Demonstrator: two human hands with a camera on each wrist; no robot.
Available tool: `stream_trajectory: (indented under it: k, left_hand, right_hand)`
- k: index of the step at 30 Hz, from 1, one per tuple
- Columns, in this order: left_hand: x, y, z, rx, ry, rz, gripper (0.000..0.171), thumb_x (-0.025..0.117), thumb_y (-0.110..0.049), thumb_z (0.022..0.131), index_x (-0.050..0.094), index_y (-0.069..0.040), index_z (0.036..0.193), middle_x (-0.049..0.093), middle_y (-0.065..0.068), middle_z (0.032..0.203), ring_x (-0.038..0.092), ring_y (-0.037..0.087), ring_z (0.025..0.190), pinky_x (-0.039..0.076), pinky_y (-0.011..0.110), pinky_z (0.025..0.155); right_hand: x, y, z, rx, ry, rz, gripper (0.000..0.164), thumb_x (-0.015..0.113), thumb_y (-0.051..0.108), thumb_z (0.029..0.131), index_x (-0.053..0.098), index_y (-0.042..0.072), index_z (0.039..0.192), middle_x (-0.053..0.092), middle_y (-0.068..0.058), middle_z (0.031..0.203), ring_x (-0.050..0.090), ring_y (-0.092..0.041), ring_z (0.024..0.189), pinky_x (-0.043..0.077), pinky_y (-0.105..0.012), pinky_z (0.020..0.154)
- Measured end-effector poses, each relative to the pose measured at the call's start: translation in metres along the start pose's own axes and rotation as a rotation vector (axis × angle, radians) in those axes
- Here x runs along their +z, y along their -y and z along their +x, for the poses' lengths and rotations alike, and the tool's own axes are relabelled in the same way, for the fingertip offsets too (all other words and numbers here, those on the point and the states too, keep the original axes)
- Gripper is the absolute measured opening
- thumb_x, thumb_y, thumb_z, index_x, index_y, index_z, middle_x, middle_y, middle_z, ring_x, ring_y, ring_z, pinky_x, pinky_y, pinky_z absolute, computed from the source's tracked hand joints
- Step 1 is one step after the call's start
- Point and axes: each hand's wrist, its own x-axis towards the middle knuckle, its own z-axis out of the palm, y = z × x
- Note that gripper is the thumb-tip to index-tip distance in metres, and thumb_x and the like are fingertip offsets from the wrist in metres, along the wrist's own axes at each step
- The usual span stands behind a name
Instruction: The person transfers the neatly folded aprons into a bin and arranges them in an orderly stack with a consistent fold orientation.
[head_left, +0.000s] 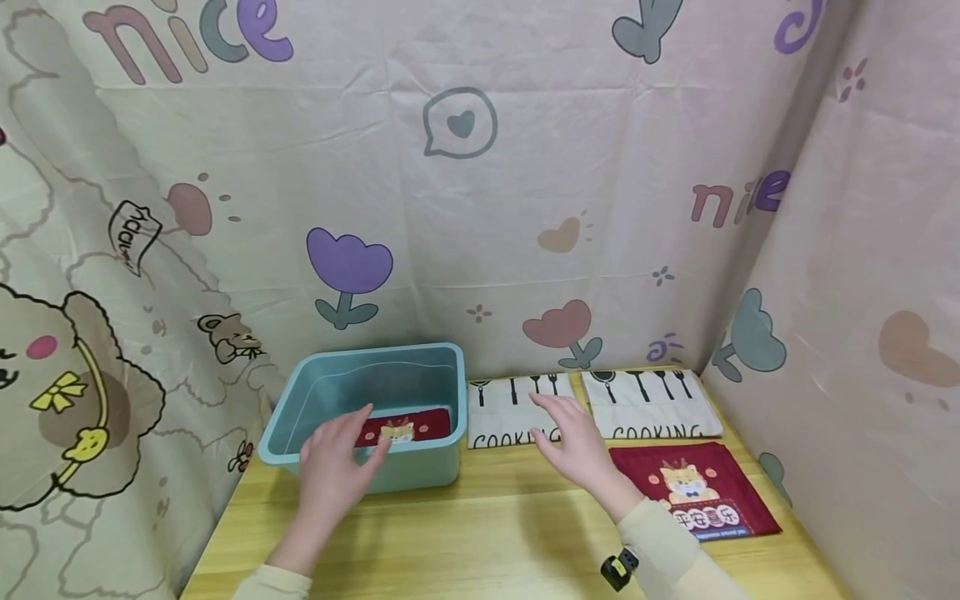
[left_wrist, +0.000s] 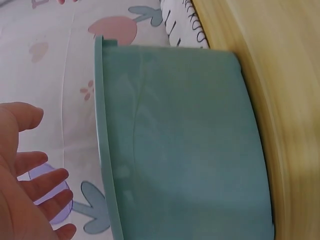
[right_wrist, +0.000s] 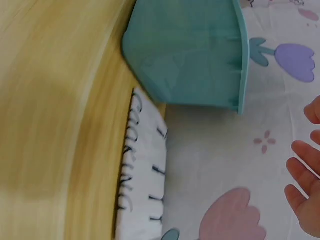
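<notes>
My left hand point(head_left: 337, 462) hovers at the front rim of a blue-green plastic bin point(head_left: 423, 468), its fingers spread and holding nothing. Inside that bin lies a dark red folded cloth point(head_left: 433, 423) with a cartoon animal on it; the hand and front wall hide part of it. To the right, my right hand point(head_left: 573, 442) is raised over the table with loose, parted fingers and nothing in them. Behind it is a folded white cloth point(head_left: 491, 417) printed with utensils and "COOKING". Both wrist views show the fingers apart from the bin's wall.
A second white "COOKING" cloth point(head_left: 648, 408) lies to the right of the first. In front of it, a dark red cloth point(head_left: 727, 479) with the cartoon animal rests on the wooden table point(head_left: 450, 542). Printed curtains point(head_left: 480, 208) hang behind and at both sides.
</notes>
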Motion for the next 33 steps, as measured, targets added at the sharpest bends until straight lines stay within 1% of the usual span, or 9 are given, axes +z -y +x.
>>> stream_trajectory:
  k: [5,9,15,18,23,28,33]
  left_hand:
    - [0.011,-0.009,-0.001,0.031,-0.011,-0.019,0.063,0.080,-0.030,0.083,0.057,-0.007,0.137,0.060,0.018,0.130,0.047,0.040,0.121,0.027,0.065,0.100]
    - [0.022,-0.017,-0.001,0.063,-0.018,-0.010,0.063,0.081,-0.032,0.081,0.060,-0.008,0.135,0.061,0.016,0.129,0.048,0.039,0.120,0.028,0.063,0.101]
    - [0.038,-0.031,-0.001,0.112,-0.022,0.022,0.064,0.085,-0.031,0.076,0.062,-0.010,0.132,0.061,0.013,0.131,0.049,0.035,0.121,0.031,0.062,0.102]
    - [0.044,-0.039,-0.002,0.140,-0.022,0.025,0.065,0.086,-0.033,0.075,0.063,-0.011,0.132,0.060,0.011,0.131,0.049,0.034,0.121,0.033,0.062,0.102]
    - [0.051,-0.051,-0.002,0.160,-0.011,0.017,0.068,0.086,-0.034,0.074,0.062,-0.013,0.134,0.060,0.010,0.132,0.049,0.032,0.122,0.033,0.064,0.102]
    - [0.057,-0.061,-0.001,0.188,-0.020,-0.012,0.067,0.085,-0.033,0.075,0.061,-0.015,0.135,0.060,0.009,0.133,0.049,0.032,0.123,0.031,0.065,0.103]
    - [0.063,-0.071,-0.001,0.221,-0.036,-0.039,0.064,0.084,-0.032,0.077,0.062,-0.013,0.134,0.060,0.008,0.132,0.050,0.030,0.122,0.034,0.062,0.102]
  right_hand:
    - [-0.007,-0.012,-0.011,0.015,-0.023,-0.016,0.051,0.077,0.008,0.081,0.061,0.000,0.129,0.065,-0.015,0.124,0.058,-0.036,0.113,0.042,-0.052,0.098]
    - [-0.012,-0.019,-0.018,0.049,-0.017,-0.032,0.052,0.077,0.009,0.081,0.061,0.000,0.130,0.064,-0.017,0.125,0.057,-0.038,0.115,0.041,-0.054,0.100]
    - [-0.019,-0.026,-0.028,0.035,-0.026,-0.070,0.053,0.078,0.009,0.080,0.061,0.002,0.130,0.064,-0.016,0.125,0.056,-0.039,0.114,0.039,-0.056,0.099]
    - [-0.023,-0.029,-0.032,0.028,-0.033,-0.085,0.054,0.078,0.009,0.079,0.061,0.003,0.130,0.064,-0.017,0.125,0.056,-0.039,0.115,0.038,-0.056,0.100]
    - [-0.029,-0.035,-0.039,0.020,-0.049,-0.097,0.054,0.078,0.010,0.078,0.062,0.001,0.129,0.064,-0.019,0.122,0.056,-0.041,0.113,0.038,-0.057,0.098]
    - [-0.036,-0.046,-0.047,0.048,-0.070,-0.117,0.054,0.079,0.006,0.076,0.062,-0.002,0.127,0.064,-0.020,0.121,0.056,-0.042,0.112,0.038,-0.056,0.098]
    - [-0.041,-0.059,-0.056,0.085,-0.086,-0.126,0.056,0.080,0.003,0.076,0.061,-0.001,0.128,0.064,-0.020,0.123,0.055,-0.041,0.114,0.038,-0.055,0.098]
